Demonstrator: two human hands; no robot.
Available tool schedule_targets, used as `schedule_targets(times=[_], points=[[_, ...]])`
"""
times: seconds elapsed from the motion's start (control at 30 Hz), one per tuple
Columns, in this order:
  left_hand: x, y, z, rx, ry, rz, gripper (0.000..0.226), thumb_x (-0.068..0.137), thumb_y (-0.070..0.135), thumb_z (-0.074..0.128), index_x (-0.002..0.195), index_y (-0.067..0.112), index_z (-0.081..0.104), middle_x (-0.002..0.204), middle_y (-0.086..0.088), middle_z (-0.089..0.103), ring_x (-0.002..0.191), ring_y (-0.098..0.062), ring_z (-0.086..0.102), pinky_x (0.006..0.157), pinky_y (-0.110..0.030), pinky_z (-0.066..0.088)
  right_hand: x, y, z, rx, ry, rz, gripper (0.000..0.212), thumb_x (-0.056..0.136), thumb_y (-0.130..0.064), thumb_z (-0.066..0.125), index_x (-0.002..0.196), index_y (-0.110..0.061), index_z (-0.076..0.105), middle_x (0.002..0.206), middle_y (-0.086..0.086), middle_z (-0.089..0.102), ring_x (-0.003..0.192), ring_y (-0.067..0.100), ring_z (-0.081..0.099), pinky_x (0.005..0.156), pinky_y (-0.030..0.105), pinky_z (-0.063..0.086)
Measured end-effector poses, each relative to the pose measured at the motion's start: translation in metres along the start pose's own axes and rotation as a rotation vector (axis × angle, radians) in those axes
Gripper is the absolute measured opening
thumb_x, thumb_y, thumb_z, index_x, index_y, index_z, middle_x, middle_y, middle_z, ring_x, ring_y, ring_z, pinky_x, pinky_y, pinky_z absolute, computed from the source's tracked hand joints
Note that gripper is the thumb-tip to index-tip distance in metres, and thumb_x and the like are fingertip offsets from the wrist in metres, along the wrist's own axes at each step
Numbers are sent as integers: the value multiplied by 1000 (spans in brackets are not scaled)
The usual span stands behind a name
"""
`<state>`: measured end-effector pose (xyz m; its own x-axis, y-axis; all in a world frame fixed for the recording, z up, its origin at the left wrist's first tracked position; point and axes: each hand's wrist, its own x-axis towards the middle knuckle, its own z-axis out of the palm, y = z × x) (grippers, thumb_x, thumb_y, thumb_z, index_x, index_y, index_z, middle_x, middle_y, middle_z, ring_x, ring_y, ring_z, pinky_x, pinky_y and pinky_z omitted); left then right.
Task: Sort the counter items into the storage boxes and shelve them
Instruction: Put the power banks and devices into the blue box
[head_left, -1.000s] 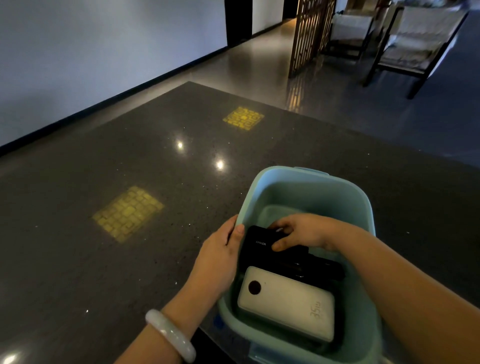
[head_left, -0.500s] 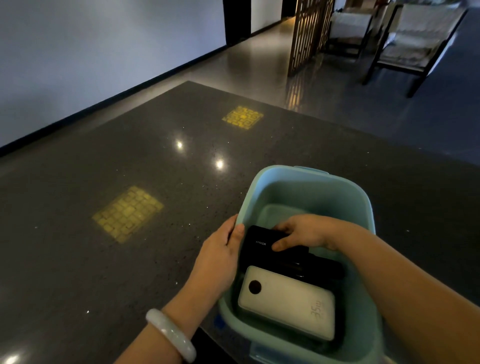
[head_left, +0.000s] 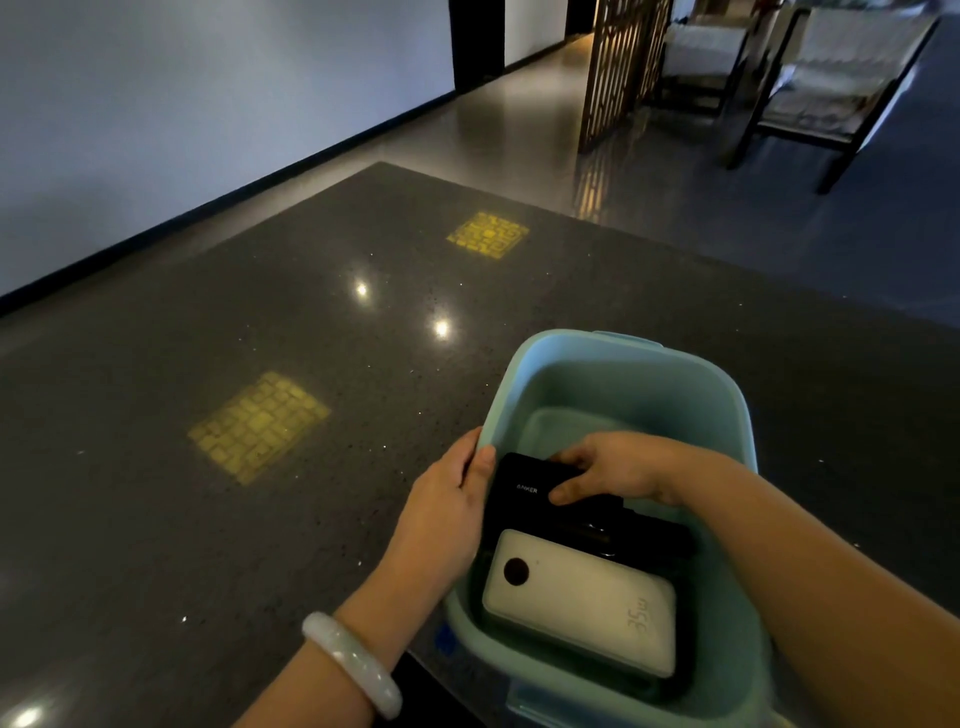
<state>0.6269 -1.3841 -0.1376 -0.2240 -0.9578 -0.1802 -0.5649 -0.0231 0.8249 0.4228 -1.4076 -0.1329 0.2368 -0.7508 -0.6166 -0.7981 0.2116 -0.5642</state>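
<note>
Right hand, reaching in from the lower right of the frame, is inside the pale blue plastic storage box; fingers curled over the far edge of a black rectangular power bank marked ANKER, thumb pressed on its top face, so the hand grips it. Left hand, lower centre, holds the box's left rim: thumb hooked over the rim's inner side, the other fingers down the outer wall, hand narrowly closed round the edge. A pale jade-coloured bangle sits on the left wrist. The box stands at the near edge of a dark speckled polished stone counter, lower right of centre. Inside it, the black power bank lies toward the left wall; a white rectangular power bank with a dark round button and "35w" printed on it lies nearer the camera, overlapping other dark items beneath, which are too dim to make out. The box's far floor is bare. Two yellow patterned patches show on the counter at centre left and upper centre. Dark-framed chairs stand upper right.
</note>
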Motion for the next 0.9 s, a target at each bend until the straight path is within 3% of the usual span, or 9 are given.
schedule_targets(times=[0.33,0.6,0.73,0.83,0.9], points=[[-1,1,0,4,3,21,37,103,38,33,137,34,47,91,24,55,80,11,52,59,-6,39,1,-2,0,-36,12,18,40,85,-33,68,124,-24,63,110,-1,70,100,16,65,93,29,48],[0,-1,-2,12,-42,56,36,103,39,32,136,31,47,99,19,59,83,9,53,60,-8,39,-1,-1,-4,-51,49,40,37,84,-37,68,120,-31,64,111,-10,69,99,8,64,95,28,46],[0,-1,-18,47,-132,53,36,102,42,33,132,30,50,94,17,59,78,8,55,59,-8,44,-10,-13,-18,-86,331,-26,40,86,-27,69,125,-20,62,120,-7,65,106,6,59,90,19,39],[-5,-13,-43,147,-105,48,36,102,40,35,130,26,53,111,8,63,94,-4,59,77,-17,45,-12,-42,-24,-65,571,-171,36,83,-15,72,117,-14,65,112,2,69,97,11,63,92,22,43],[-13,-25,-62,231,-71,35,32,102,38,39,127,26,55,114,6,63,99,-8,59,82,-21,44,-11,-73,-23,-120,608,-256,35,82,-13,72,116,-15,65,107,0,68,92,11,63,89,20,43]])
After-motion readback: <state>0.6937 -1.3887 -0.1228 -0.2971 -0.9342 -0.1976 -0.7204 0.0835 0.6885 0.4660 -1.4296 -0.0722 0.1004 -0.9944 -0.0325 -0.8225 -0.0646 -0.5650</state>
